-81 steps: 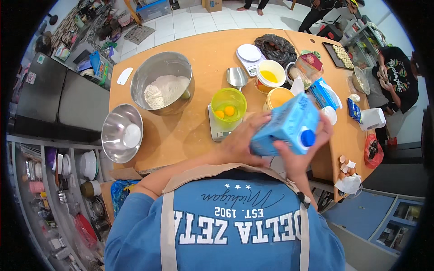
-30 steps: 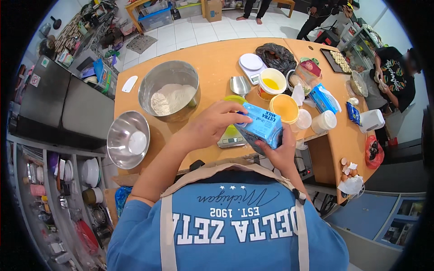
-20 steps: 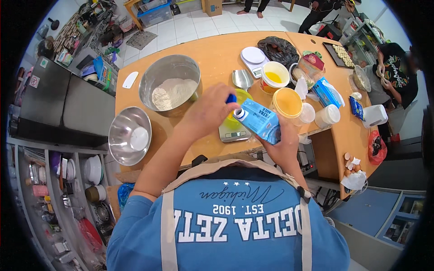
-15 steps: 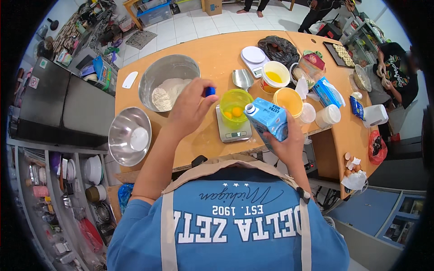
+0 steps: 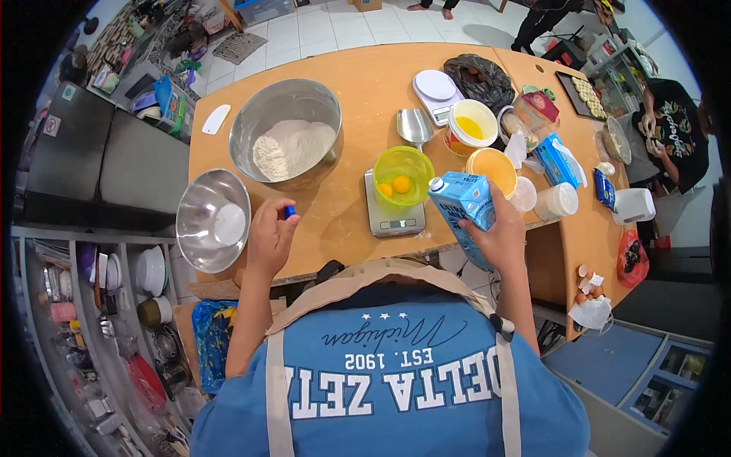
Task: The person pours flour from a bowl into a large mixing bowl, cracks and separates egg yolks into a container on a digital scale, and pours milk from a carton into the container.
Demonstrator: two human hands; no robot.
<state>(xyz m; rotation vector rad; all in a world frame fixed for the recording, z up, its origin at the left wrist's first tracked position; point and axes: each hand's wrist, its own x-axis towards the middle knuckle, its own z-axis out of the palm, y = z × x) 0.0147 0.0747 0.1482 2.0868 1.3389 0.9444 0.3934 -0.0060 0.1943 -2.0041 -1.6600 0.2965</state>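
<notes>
My left hand (image 5: 272, 238) is closed near the table's front edge, right of the small steel bowl, pinching a small blue screw cap (image 5: 289, 212). In my right hand (image 5: 500, 238) is a blue milk carton (image 5: 462, 199), tilted a little, with its uncapped spout toward the green bowl. That translucent yellow-green bowl (image 5: 417, 158) holds raw eggs with yolks (image 5: 400, 184) showing, and it stands on a kitchen scale (image 5: 397, 223) with a lit display. Beyond my left hand, a large steel mixing bowl (image 5: 245, 145) contains flour (image 5: 293, 148).
A small steel bowl (image 5: 193, 221) sits at the left edge. Behind the scale are a metal scoop (image 5: 413, 126), a tub of yellow liquid (image 5: 466, 126), a second scale (image 5: 436, 85) and a black bag (image 5: 480, 80). Eggshells (image 5: 588, 283) lie at right. A co-worker (image 5: 670, 129) handles dough.
My left hand has come down and left with the cap, from above the mixing bowl's edge to the table's front. My right hand and the carton have shifted slightly right and down.
</notes>
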